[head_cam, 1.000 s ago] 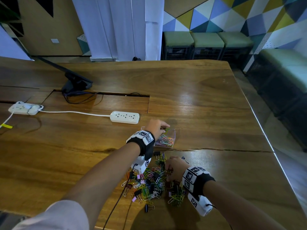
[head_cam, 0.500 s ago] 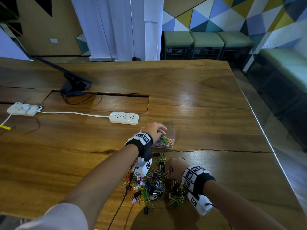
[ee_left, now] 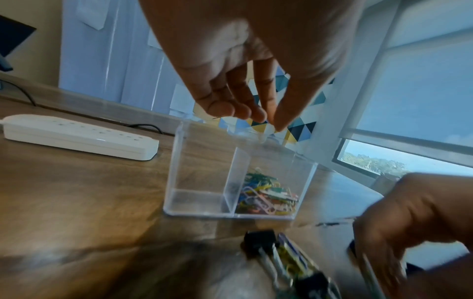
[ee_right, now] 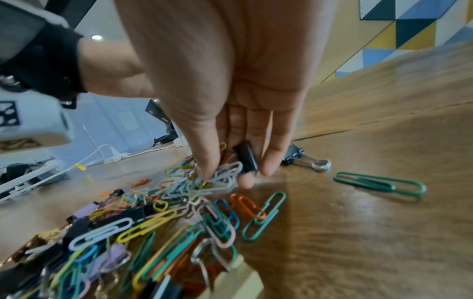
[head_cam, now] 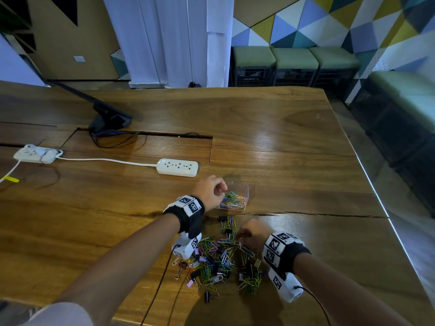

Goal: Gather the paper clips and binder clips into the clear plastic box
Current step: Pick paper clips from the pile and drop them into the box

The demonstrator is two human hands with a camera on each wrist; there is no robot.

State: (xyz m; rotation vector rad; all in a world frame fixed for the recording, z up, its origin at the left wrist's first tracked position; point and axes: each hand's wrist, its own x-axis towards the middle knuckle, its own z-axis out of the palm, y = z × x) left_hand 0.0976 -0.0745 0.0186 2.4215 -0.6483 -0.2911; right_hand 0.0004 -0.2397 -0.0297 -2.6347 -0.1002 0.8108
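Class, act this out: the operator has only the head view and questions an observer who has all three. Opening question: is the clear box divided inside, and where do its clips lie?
Observer: Yes. The left wrist view shows a divider in the clear box; its paper clips lie only in the compartment on the right of that view.
Operator: What does the right hand grip?
Observer: The right hand pinches a black binder clip along with paper clips from the pile.
Operator: Any strays?
Observer: A green paper clip lies alone on the table, apart from the pile.
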